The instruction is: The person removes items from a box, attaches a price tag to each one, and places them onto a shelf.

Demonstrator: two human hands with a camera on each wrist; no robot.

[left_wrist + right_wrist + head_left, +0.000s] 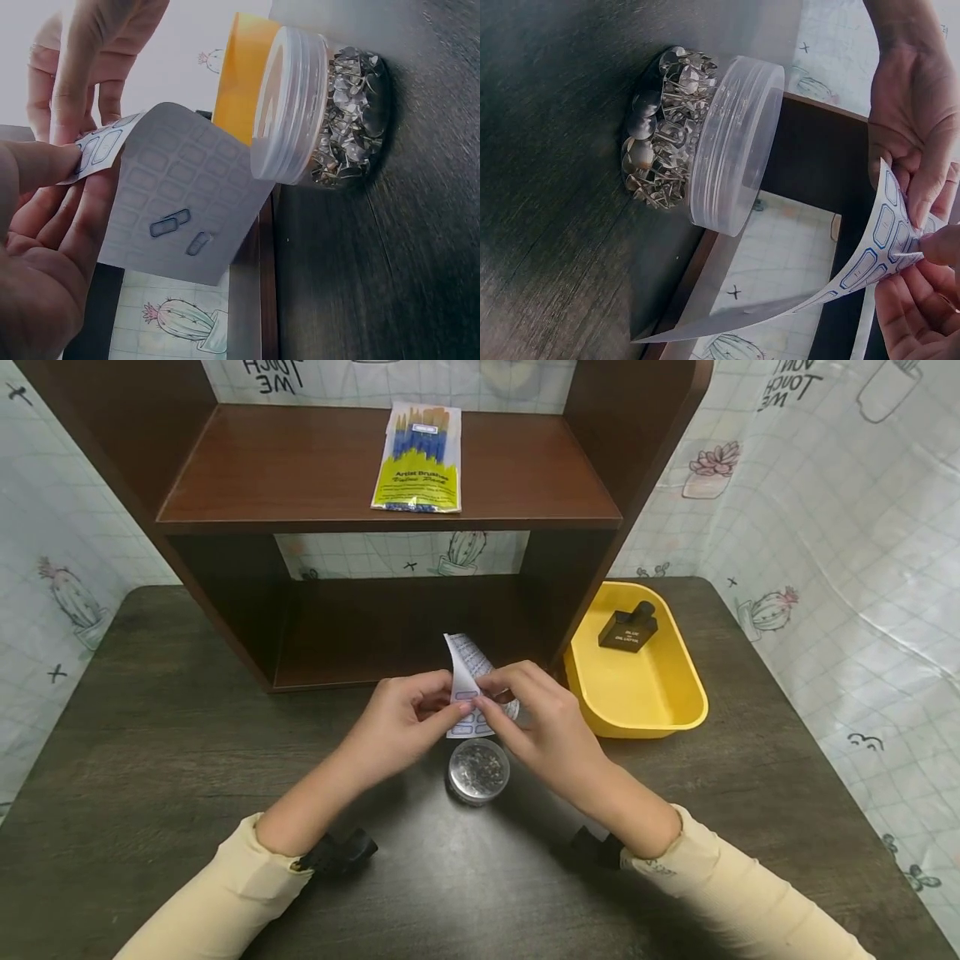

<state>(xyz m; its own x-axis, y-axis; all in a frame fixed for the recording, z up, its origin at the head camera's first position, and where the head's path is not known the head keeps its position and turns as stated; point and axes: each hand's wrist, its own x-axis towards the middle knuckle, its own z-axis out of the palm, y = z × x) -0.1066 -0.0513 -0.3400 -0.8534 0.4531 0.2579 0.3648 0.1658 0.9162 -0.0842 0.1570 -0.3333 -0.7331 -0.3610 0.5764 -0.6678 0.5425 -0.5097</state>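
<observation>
A curved sheet of white label stickers with blue-outlined label shapes is held up between both hands. My left hand pinches one edge between thumb and fingers. My right hand pinches the same edge close beside it, the two thumb tips nearly meeting. In the right wrist view, a small piece at the corner of the label sheet stands up between the fingertips. Just below the hands stands a clear round lidded jar, upright on the table. Silver thumbtacks fill its lower part.
A dark brown shelf unit stands behind the hands, with a pack of artist brushes on its upper shelf. At the right is a yellow tub holding a small black bottle. Everything stands on a dark wood table.
</observation>
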